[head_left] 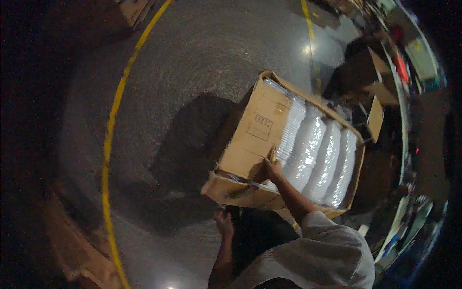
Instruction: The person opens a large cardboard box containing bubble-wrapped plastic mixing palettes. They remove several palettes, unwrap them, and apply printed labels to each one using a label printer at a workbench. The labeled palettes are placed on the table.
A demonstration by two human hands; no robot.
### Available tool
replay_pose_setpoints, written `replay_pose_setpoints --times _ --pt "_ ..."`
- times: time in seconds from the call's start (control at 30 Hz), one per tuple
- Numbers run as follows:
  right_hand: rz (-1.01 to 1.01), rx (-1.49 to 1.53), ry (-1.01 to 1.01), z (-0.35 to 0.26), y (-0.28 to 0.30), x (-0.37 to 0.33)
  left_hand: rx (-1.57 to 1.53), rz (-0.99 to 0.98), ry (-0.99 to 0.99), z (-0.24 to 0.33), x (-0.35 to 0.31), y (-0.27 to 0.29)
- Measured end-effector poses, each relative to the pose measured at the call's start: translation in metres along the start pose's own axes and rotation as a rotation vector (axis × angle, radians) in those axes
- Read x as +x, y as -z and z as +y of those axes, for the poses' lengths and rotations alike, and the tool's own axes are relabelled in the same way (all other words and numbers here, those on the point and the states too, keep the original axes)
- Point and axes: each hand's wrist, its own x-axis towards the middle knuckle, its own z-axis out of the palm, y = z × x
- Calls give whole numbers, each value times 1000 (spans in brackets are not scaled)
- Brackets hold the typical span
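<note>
A large open cardboard box (256, 126) sits tilted in front of me. Several long stacks of white or clear items in shiny plastic wrap (309, 149) lie in it. A cardboard flap with a printed panel covers the left part of the contents. My right hand (273, 171) reaches over the near side, its fingers closed around the edge of this flap. Just below the box's near left corner is my left hand (224, 224), its fingers apart and nothing visible in it. What supports the box underneath is hidden.
Yellow lines (107, 164) run along the dark grey floor (192, 62). On the right, open cardboard boxes (375, 118) stand near a long cluttered bench or shelf edge (403, 149). More cardboard (72, 236) lies at the lower left.
</note>
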Motion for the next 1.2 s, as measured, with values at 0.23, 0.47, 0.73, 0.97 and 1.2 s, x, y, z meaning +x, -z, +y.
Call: replay_pose_setpoints --times 0.23,0.47,0.73,0.97,1.2 --pt "-203 25 461 -113 78 -93 -312 362 -235 175 163 159" --pt "-123 -6 566 -275 -67 -141 83 400 -846 447 242 195" --pt "-237 -250 403 -261 -195 -127 195 -1063 -671 527 363 92" --pt "-201 -153 94 -124 -148 -181 865 -1079 -287 414 351 -80" --pt "246 597 -792 -24 -111 -220 927 -778 48 319 372 -105"
